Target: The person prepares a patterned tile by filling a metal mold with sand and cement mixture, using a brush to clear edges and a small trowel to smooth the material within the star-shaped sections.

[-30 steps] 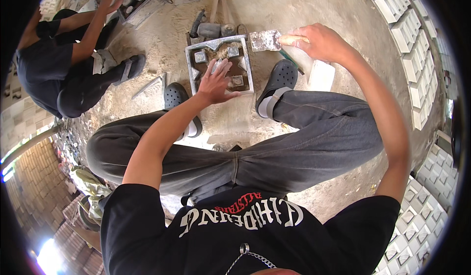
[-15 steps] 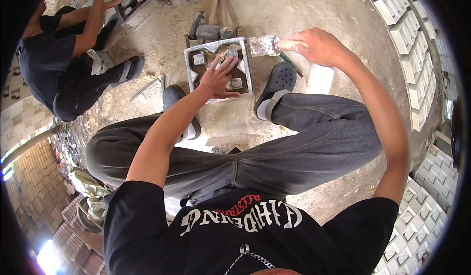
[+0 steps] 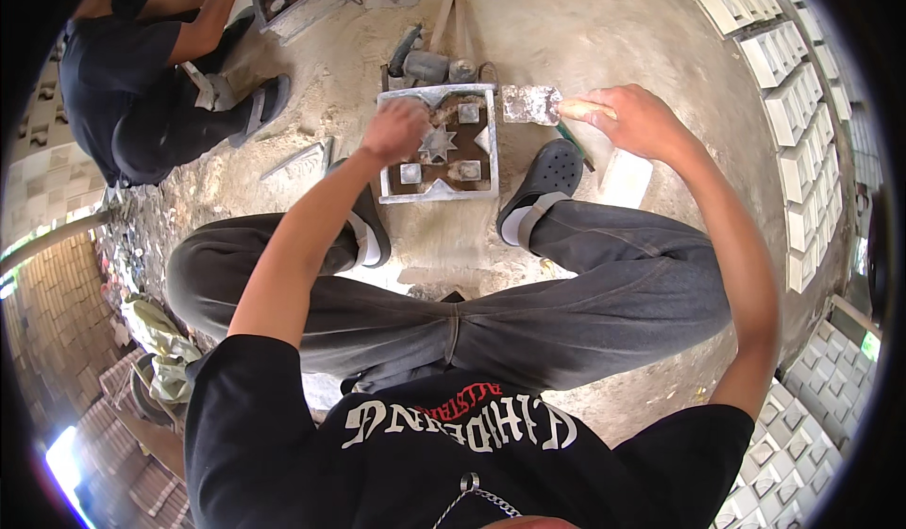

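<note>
A square mould with a pale frame lies on the floor between my feet. Inside it are a raised star in the middle, small square blocks and pointed pieces along the edges, over a brown bed. My left hand is over the mould's far left corner; its fingers are smeared by motion and what they touch is unclear. To the right of the mould, my right hand grips the wooden handle of a trowel. Its flat blade, crusted with whitish material, is just beside the frame's far right corner.
Beyond the mould lie a mallet-like cylinder and two joined wooden strips. A white slab is by my right shoe. Another person works at far left by a second mould. Pale patterned blocks line the right.
My left hand has moved from the mould's middle toward its far left corner, uncovering the star. My right hand still holds the trowel. The whole view has shifted slightly.
</note>
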### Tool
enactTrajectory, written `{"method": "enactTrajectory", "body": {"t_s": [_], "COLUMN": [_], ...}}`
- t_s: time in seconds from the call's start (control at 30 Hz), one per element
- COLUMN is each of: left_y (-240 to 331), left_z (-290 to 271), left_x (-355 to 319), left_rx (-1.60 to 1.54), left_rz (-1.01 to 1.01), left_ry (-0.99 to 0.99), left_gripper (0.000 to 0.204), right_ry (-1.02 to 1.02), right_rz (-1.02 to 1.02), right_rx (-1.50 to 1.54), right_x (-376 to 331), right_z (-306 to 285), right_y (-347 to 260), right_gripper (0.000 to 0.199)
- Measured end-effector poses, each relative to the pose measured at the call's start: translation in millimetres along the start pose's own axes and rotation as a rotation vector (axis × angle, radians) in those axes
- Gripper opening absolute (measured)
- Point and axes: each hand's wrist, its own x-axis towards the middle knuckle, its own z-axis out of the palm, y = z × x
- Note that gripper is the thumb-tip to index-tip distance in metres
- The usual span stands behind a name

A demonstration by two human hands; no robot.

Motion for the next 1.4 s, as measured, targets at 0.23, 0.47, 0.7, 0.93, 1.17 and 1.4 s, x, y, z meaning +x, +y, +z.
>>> {"method": "enactTrajectory", "body": {"t_s": [0.23, 0.47, 0.7, 0.93, 1.17, 1.4], "left_y": [-49.7, -23.0, -18.9, -27.1, -25.3, -46.1], "left_z": [-21.7, 21.8, 27.0, 32.7, 45.0, 53.7], "left_x": [-29.1, -45.9, -24.0, -18.3, -21.3, -33.8], "left_rx": [0.009, 0.254, 0.230, 0.345, 0.312, 0.270], "left_rz": [0.172, 0.554, 0.333, 0.490, 0.444, 0.412], "left_ry": [0.033, -0.192, -0.519, -0.384, -0.316, -0.168], "left_gripper": [0.016, 0.016, 0.009, 0.010, 0.014, 0.010], "right_ry": [0.008, 0.013, 0.028, 0.001, 0.036, 0.006], "right_rz": [-0.068, -0.113, -0.067, -0.054, -0.085, -0.107], "right_rx": [-0.017, 0.038, 0.040, 0.015, 0.005, 0.024], "right_x": [-0.6, 2.4, -7.1, -8.0, -5.0, 1.1], "right_z": [-1.2, -4.8, -9.0, -9.5, -4.8, -8.0], "right_y": [-2.9, -14.0, -10.6, -11.8, -5.6, -17.8], "right_gripper": [0.032, 0.028, 0.029, 0.029, 0.028, 0.027]}}
